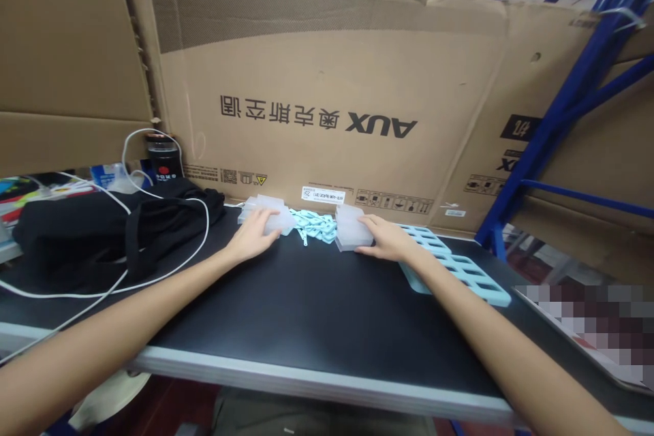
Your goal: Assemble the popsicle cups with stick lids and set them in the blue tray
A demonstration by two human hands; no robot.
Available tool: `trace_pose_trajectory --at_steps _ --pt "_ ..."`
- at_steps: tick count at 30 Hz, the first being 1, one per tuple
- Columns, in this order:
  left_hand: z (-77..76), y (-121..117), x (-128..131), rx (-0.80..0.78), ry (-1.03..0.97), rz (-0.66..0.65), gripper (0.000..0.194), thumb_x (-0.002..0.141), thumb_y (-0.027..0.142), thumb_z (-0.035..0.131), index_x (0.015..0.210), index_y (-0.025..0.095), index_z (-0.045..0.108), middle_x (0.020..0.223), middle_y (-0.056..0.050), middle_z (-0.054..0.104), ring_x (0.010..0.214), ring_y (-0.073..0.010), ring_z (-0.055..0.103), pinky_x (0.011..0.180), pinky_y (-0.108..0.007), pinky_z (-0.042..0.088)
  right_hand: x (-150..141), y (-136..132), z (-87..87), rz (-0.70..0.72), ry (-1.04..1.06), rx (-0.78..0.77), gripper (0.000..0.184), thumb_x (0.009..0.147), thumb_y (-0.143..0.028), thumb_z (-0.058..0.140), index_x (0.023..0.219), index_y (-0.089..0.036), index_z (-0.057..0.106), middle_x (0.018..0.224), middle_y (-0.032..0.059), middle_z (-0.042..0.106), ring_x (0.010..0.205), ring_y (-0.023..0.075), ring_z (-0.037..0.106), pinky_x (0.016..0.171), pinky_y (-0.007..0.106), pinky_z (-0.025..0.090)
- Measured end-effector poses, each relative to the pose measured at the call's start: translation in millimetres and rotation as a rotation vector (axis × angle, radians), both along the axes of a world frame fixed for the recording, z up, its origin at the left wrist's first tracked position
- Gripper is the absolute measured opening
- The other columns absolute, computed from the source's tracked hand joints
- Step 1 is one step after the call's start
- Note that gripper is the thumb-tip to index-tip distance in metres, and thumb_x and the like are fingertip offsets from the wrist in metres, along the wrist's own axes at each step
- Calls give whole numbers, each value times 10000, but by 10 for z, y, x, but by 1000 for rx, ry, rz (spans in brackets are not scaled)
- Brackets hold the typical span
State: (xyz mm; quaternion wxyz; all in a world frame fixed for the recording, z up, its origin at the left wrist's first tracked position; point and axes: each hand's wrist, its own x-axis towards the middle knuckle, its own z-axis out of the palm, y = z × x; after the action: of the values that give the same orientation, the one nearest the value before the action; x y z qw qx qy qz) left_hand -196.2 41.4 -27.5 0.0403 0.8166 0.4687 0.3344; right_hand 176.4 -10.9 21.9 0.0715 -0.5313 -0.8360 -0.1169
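My left hand [253,237] grips the near left side of a stack of translucent white plastic pieces [278,219], thumb and fingers around it. Facing it, my right hand [388,238] has its fingers and thumb against the right side of a second translucent plastic stack [350,228]. Both stacks rest on the black tabletop [286,306]. Between them lies a loose pile of small light-blue plastic pieces [319,226]; one piece sticks out toward me. The exact kind of the translucent pieces is too small to make out.
Light-blue frames [475,276] with rectangular openings lie beside and partly behind my right forearm. At left are a black cloth bag [92,238], a white cable [207,231] and a dark jar [164,158]. A cardboard panel [306,68] stands behind, with blue rack posts [556,109] at right.
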Motion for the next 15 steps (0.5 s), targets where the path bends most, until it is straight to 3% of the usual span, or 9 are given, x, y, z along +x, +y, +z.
trace_pose_trajectory --at_steps 4,7,11,15 --pt "-6 -154 226 27 74 -9 653 835 655 535 1353 262 478 1564 -132 268 1473 -413 131 1125 -597 251 -137 -54 24 -22 -125 41 796 825 -561 556 1462 -135 341 1324 212 536 1174 343 552 954 442 440" --pt "4 -248 372 37 166 -106 760 775 743 545 1372 277 482 1619 -107 150 1478 -437 46 1135 -623 206 -264 -65 45 -48 -175 66 852 836 -546 531 1521 -143 225 1285 214 564 1097 362 597 893 448 460" --pt "6 -304 523 20 284 -234 778 789 765 497 1377 255 475 1629 -121 114 1488 -403 52 1155 -616 154 -437 -28 112 -101 -119 100 834 868 -511 490 1541 -179 128 1310 203 558 1041 355 628 844 436 473" --pt "12 -325 655 60 295 -242 646 868 646 483 1346 212 463 1572 -164 253 1461 -382 189 1146 -590 206 -590 110 161 -195 -61 103 751 866 -413 518 1496 -182 181 1289 194 566 1031 335 630 835 414 473"
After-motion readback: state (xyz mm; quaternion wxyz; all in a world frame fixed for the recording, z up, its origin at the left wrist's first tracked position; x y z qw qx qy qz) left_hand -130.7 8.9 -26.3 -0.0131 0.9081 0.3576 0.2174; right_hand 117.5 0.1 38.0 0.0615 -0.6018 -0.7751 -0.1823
